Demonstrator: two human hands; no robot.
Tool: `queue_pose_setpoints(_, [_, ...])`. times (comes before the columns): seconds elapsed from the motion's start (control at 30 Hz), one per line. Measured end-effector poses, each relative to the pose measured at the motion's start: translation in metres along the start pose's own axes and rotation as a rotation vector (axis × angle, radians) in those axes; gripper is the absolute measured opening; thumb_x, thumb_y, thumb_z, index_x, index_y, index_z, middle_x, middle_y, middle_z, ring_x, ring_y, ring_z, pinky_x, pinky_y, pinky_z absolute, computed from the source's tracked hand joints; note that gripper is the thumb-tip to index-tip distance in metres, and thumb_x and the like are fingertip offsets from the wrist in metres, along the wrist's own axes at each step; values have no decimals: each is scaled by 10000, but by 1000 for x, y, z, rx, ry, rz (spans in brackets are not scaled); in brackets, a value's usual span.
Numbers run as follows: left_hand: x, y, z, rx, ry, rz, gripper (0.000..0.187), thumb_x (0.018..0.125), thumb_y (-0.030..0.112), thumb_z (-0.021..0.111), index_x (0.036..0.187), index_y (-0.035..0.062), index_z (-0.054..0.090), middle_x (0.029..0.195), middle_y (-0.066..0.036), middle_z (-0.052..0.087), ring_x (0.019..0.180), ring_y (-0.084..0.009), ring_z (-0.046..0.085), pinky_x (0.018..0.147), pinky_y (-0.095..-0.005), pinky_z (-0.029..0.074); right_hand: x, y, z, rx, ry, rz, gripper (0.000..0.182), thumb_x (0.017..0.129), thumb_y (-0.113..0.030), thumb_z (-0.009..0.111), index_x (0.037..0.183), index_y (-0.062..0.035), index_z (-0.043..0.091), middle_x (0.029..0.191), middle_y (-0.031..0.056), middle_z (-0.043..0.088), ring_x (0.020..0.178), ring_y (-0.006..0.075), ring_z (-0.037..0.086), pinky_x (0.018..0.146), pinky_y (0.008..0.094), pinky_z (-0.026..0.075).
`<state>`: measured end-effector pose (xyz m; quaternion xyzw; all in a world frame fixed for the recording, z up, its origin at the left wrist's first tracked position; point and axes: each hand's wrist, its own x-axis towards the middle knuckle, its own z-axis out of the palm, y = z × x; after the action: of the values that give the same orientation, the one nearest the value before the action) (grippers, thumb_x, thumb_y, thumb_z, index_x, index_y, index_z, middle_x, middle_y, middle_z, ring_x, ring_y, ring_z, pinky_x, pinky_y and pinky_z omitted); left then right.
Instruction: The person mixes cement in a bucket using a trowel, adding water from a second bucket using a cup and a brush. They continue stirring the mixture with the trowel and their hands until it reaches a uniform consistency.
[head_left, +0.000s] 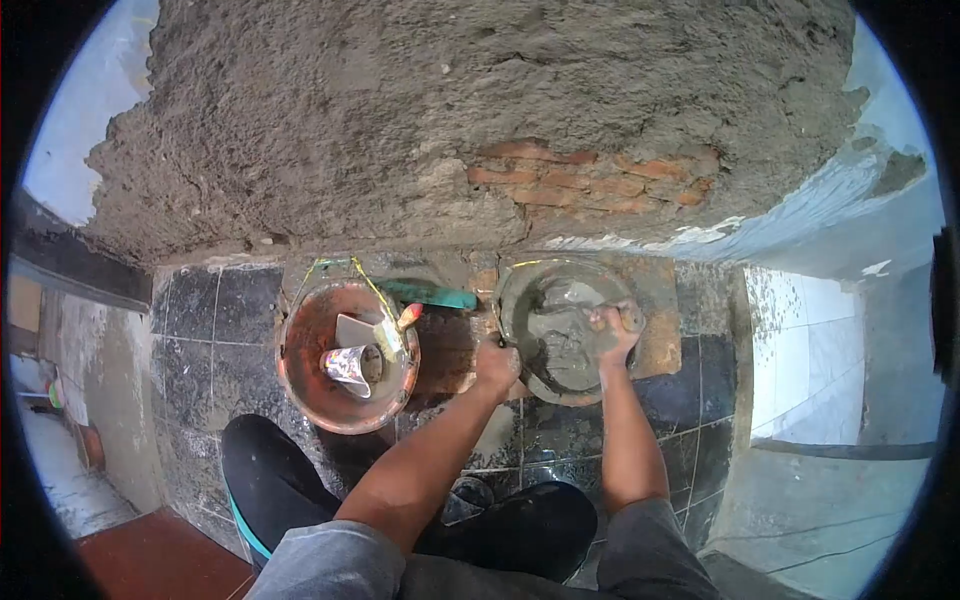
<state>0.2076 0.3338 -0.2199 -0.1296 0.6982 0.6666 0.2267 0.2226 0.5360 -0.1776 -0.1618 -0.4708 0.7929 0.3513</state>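
A round bucket of wet grey mortar stands on a board by the wall. My left hand is closed on the near left side of its rim. Over the right part of the mortar, my right hand makes a fist. Whatever that fist grips is mostly hidden; a small tan end seems to show beside it. To the left is an orange bucket, smeared with cement. It holds a printed cup and a brush with a red-tipped handle.
Behind the buckets rises a rough plastered wall with a patch of exposed bricks. A green tool-like piece lies between the buckets and the wall. Dark, wet floor tiles surround the boards. My bent knees are close in front.
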Motion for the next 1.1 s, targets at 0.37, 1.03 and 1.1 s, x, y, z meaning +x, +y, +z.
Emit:
queue_pose_setpoints(0.37, [-7,0,5,57,62,-31,398,764,113,597,1115,-63,664,993,-293,704,983,-450,679,847,-446,525,-38,-43,-31,-79,117,64,223,829,29,613,1003,-39,492,698,95,561,548,205,549,576,371,523])
queue_pose_setpoints(1.03, [0,0,2,88,22,64,344,792,131,664,1092,-37,668,971,-265,716,932,-427,693,812,-457,527,40,31,-43,10,750,-110,192,933,-290,573,1002,-125,643,763,45,515,713,212,519,695,376,488])
queue_pose_setpoints(1.1, [8,-21,4,122,21,70,337,818,154,675,1101,-29,671,971,-260,717,924,-420,695,807,-453,527,25,36,-63,59,716,-135,186,909,-280,580,913,-106,643,714,46,504,667,206,507,673,357,482])
